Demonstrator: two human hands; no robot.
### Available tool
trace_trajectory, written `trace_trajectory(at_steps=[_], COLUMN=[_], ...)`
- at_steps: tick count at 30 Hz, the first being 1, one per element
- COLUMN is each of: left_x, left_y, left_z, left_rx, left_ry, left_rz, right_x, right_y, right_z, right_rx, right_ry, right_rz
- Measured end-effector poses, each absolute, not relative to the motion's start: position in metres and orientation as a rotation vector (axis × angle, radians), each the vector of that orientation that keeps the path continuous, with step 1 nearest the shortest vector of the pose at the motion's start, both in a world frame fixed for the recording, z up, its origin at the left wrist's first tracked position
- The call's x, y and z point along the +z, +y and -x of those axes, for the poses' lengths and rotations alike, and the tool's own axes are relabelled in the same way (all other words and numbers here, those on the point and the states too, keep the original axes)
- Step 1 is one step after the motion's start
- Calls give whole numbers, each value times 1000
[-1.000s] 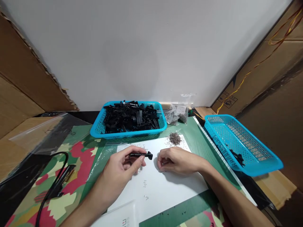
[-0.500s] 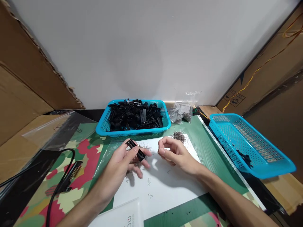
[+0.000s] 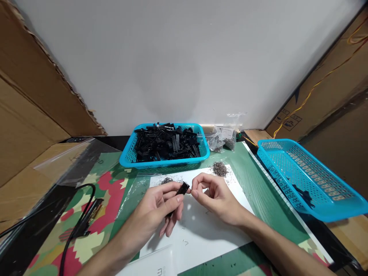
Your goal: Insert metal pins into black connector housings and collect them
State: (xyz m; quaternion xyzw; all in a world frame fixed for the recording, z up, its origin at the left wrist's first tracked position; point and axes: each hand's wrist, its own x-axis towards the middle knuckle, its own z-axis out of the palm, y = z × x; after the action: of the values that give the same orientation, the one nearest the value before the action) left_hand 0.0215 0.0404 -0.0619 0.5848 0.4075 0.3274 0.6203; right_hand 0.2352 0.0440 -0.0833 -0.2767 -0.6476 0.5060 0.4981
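Beyond the left grip [image 3: 157,207], a blue perforated plastic basket [image 3: 165,165] held a heap of black plastic parts [image 3: 168,142]; to the right of the right grip [image 3: 218,197], a second blue perforated plastic basket [image 3: 339,214] held a few dark pieces [image 3: 303,194]. A slim, glossy black bar [image 3: 183,188] slanted between the left grip's thumb and fingers, its upper end just beside the right grip, whose thumb and forefinger were pinched together, on what I couldn't tell.

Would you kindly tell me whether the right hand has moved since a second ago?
Yes: judged against the metal pile on the paper, the right hand has moved left, toward the black piece.
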Motion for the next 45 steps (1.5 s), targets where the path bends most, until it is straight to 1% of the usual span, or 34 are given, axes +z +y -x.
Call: trace_trajectory(at_steps=[9, 12, 19, 23, 28, 31, 34, 37, 41, 45], left_x=[-38, -34, -36, -40, -42, -45, -49, -53, -60, -66], left_y=[25, 22, 18, 20, 22, 25, 30, 36, 38, 35], left_z=[-27, -28, -27, -25, -30, -33, -33, -32, -30, -29], left_rx=[804, 764, 676, 709, 730, 728, 808, 860, 888, 890], left_ry=[927, 889, 830, 838, 888, 882, 943, 1012, 989, 1001], left_rz=[-1131, -1111, -1122, -1070, -1148, -1191, -1218, -1324, -1572, -1635], right_x=[-91, -93, -95, -92, -93, -91, -90, -94, -102, -105], right_y=[40, 37, 32, 31, 27, 24, 26, 33, 38, 38], right_z=[-225, -220, -222, -224, -225, -227, -228, -230, -231, -232], right_rx=[1002, 824, 320, 122, -93, -135, -152, -120, -47, -78], right_ry=[-1375, -1352, -1489, -1551, -1667, -1676, -1704, -1811, -1949, -1974], right_rz=[827, 874, 844, 807, 751, 759, 763, 760, 781, 798])
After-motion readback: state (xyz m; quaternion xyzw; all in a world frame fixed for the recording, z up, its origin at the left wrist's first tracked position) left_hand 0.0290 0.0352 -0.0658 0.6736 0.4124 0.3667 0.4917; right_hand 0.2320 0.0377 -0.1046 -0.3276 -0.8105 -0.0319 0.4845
